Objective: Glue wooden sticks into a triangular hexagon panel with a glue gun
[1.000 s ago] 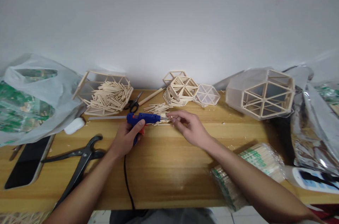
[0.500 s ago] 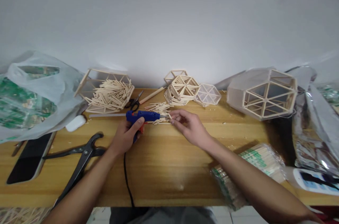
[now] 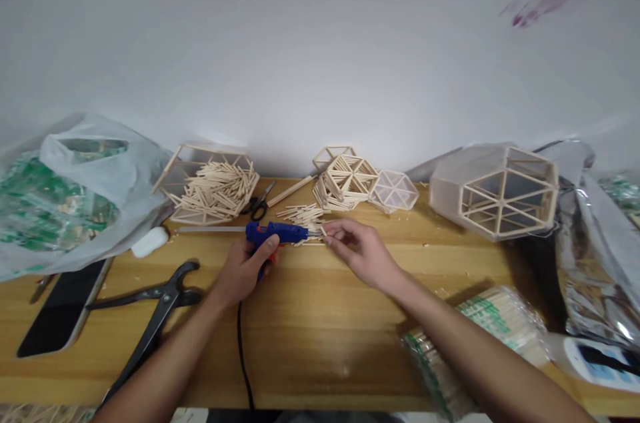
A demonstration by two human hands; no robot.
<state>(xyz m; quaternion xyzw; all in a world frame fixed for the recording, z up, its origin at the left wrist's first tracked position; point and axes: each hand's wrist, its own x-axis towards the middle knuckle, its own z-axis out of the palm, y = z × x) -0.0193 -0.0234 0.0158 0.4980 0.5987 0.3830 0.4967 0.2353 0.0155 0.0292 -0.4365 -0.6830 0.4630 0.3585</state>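
Observation:
My left hand [image 3: 246, 267] is wrapped round a blue hot glue gun [image 3: 280, 232], with a long glue stick [image 3: 210, 229] poking out of its back end. The gun's nozzle points right, at a short wooden stick [image 3: 324, 231] pinched in the fingertips of my right hand [image 3: 361, 251]. Nozzle and stick appear to touch or nearly so. Just behind them lies a loose pile of short sticks [image 3: 303, 213]. Stacked hexagonal stick frames [image 3: 347, 181] stand beyond, with a paper-covered hexagon [image 3: 395, 191] leaning beside them.
On the left are a stick-filled frame [image 3: 215, 189], scissors [image 3: 259, 207], black pliers [image 3: 165, 296], a phone [image 3: 63, 309], a white case [image 3: 150, 242] and a plastic bag [image 3: 95, 189]. To the right stand a covered lantern-like frame [image 3: 470, 189], packaged sticks [image 3: 500, 316] and a power strip [image 3: 600, 363].
The camera view has tilted, so the scene sits a little lower. Both hands keep their grips, with the glue gun still held against or close to the small stick.

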